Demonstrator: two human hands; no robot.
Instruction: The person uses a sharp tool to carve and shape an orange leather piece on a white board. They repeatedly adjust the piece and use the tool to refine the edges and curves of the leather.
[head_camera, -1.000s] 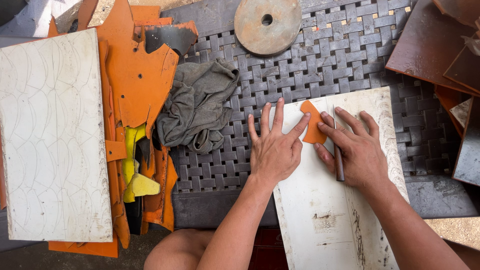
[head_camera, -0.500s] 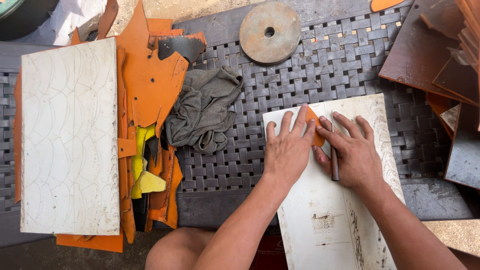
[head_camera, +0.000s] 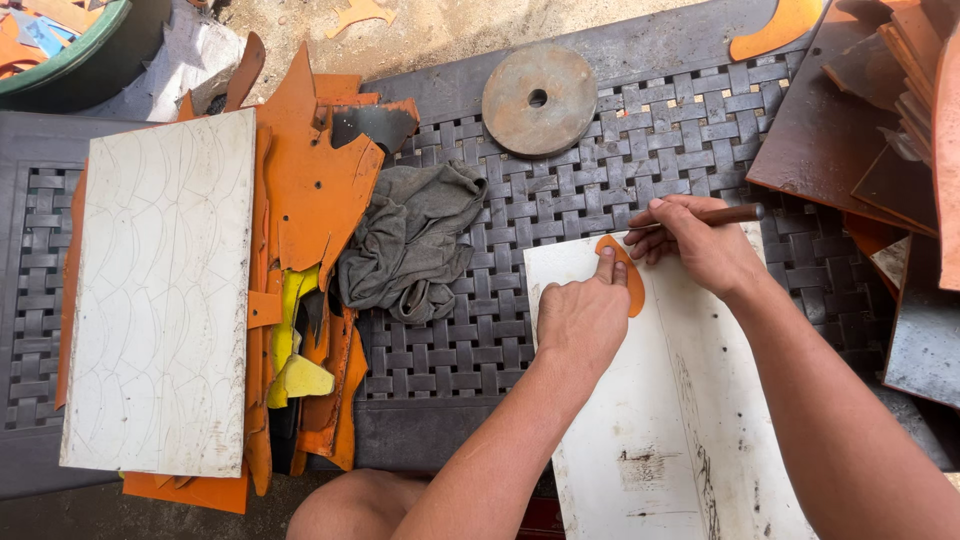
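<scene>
A small orange curved template (head_camera: 633, 290) lies on a white tile (head_camera: 640, 450) in front of me. My left hand (head_camera: 580, 318) presses the template down with its fingertips. My right hand (head_camera: 695, 245) grips a brown pencil-like tool (head_camera: 725, 213) with its tip at the template's upper edge. Both forearms reach in from the bottom of the view.
A second white tile with drawn curves (head_camera: 160, 290) lies on a pile of orange scraps (head_camera: 315, 200) at left. A grey rag (head_camera: 415, 240) and a round disc with a hole (head_camera: 540, 100) rest on the woven table (head_camera: 700, 120). Brown tiles (head_camera: 860, 130) are stacked at right.
My left hand has curled from flat and spread to pressing the template with its fingertips. My right hand has risen to the template's top edge, with the tool now lying sideways.
</scene>
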